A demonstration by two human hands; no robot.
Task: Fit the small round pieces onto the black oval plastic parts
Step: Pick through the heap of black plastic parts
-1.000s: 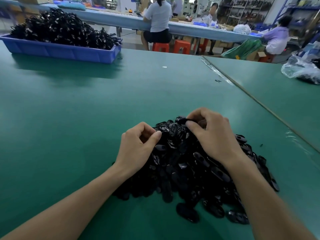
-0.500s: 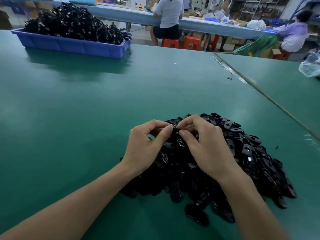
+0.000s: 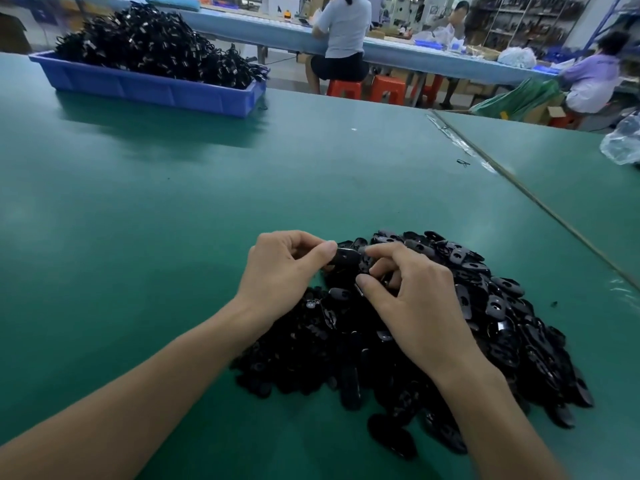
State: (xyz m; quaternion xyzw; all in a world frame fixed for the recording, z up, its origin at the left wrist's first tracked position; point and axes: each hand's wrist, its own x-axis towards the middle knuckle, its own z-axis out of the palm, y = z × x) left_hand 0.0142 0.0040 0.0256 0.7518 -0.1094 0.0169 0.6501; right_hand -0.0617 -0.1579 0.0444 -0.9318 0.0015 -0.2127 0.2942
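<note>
A large heap of black oval plastic parts (image 3: 491,327) lies on the green table (image 3: 173,220) in front of me. Above its left top, my left hand (image 3: 280,271) pinches one black oval part (image 3: 346,257) between thumb and fingers. My right hand (image 3: 412,299) is close beside it, its forefinger touching that part's right end and its thumb curled below. Whether a small round piece sits under the right fingers cannot be told.
A blue tray (image 3: 152,88) heaped with black pieces stands at the far left of the table. A seam (image 3: 540,202) runs diagonally at the right, with a clear plastic bag (image 3: 623,143) beyond it. People sit at a bench (image 3: 398,53) behind.
My hands came together over the heap's top and lifted slightly. The left hand now holds an oval part clearly in view. The camera has tilted, shifting the scene.
</note>
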